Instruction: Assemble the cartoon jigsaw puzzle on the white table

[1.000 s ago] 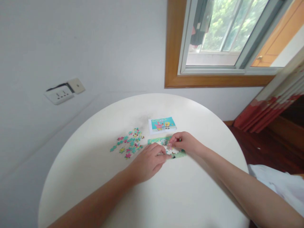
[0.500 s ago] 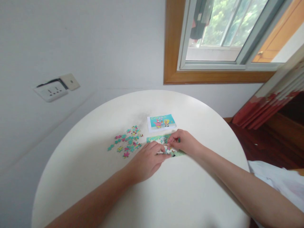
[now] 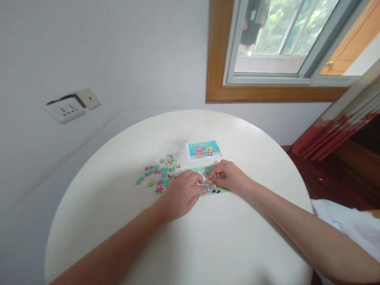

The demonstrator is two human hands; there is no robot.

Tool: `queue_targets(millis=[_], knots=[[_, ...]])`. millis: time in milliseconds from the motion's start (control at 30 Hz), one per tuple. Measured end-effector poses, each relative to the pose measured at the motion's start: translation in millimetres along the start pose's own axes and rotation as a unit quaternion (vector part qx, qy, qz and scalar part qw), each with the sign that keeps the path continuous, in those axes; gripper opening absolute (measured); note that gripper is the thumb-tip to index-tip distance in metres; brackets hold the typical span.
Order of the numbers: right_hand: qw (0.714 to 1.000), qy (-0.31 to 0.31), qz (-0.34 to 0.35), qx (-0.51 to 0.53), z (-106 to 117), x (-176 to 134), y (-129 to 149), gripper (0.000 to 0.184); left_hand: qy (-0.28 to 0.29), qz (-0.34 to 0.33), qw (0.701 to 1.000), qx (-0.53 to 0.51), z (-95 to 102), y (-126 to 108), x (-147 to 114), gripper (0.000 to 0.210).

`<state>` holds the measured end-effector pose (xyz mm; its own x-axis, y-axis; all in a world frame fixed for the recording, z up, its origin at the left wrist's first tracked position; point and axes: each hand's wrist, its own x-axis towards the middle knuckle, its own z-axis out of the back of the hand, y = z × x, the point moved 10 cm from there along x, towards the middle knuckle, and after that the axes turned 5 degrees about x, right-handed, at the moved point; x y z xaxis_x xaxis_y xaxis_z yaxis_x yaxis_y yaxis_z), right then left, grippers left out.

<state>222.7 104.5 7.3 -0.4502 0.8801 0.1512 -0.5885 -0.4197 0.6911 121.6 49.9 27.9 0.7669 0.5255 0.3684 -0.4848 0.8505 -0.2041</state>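
Observation:
A partly filled jigsaw puzzle board (image 3: pixel 215 190), green with cartoon figures, lies flat under both hands. My left hand (image 3: pixel 184 194) rests over its left side, thumb and forefinger apart and touching the board near the middle. From the right, my right hand (image 3: pixel 229 176) bends over the board with thumb and forefinger pinched on a small puzzle piece, mostly hidden by the fingertips. Left of the board is a loose spread of puzzle pieces (image 3: pixel 160 172) in teal, pink and yellow. Just behind the board lies a picture card (image 3: pixel 204 151) with cartoon figures on a blue ground.
Everything lies on a round white table (image 3: pixel 237 233) against a pale wall (image 3: pixel 133 51). A socket (image 3: pixel 65 110) is on the wall at left. Behind the table is a wood-framed window (image 3: pixel 267 94). A red and cream curtain (image 3: pixel 323 138) hangs at right.
My left hand has drawn back slightly to the left and up, showing more of the board's middle. The right hand stays pinched over the board. The view has shifted slightly.

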Motion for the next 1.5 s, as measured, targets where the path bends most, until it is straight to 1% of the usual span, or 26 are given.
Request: queue_targets(millis=[233, 433, 867, 967, 1100, 1167, 1267, 1333, 1500], knots=[[0.999, -0.008, 0.029, -0.027, 1.0, -0.1, 2.5, 0.007, 0.009, 0.008, 1.000, 0.005, -4.5, 3.3, -1.2, 0.030], [0.999, -0.005, 0.026, -0.037, -0.3, 0.6, 0.3, 0.009, 0.017, 0.002, 1.000, 0.019, -7.3, 2.3, -2.0, 0.031], [0.999, 0.001, 0.033, -0.024, -1.6, 1.1, -0.6, 0.005, 0.019, 0.002, 1.000, -0.001, -9.5, 3.0, -1.1, 0.032], [1.000, 0.005, 0.022, 0.003, 0.3, 1.0, -2.1, 0.007, 0.012, 0.007, 1.000, -0.006, -6.7, 3.7, -0.7, 0.032], [0.998, 0.005, -0.020, 0.052, 9.3, 0.3, -8.8, 0.012, 0.005, 0.027, 1.000, 0.002, -3.1, 8.2, -0.2, 0.031], [0.997, -0.004, -0.037, 0.067, 16.1, -0.1, -12.2, 0.016, 0.005, 0.037, 0.999, 0.011, -2.8, 11.2, -0.4, 0.031], [0.997, -0.029, -0.043, 0.065, 24.4, -0.3, -14.8, 0.017, 0.006, 0.039, 0.999, 0.018, -3.7, 13.3, -0.6, 0.031], [0.997, -0.036, -0.042, 0.055, 23.9, 0.0, -14.9, 0.016, 0.011, 0.036, 0.999, 0.020, -5.5, 13.6, -0.6, 0.033], [0.999, -0.037, -0.016, 0.012, 12.7, 1.8, -7.2, 0.013, 0.012, 0.032, 0.999, 0.010, -6.9, 12.7, -0.3, 0.033]])
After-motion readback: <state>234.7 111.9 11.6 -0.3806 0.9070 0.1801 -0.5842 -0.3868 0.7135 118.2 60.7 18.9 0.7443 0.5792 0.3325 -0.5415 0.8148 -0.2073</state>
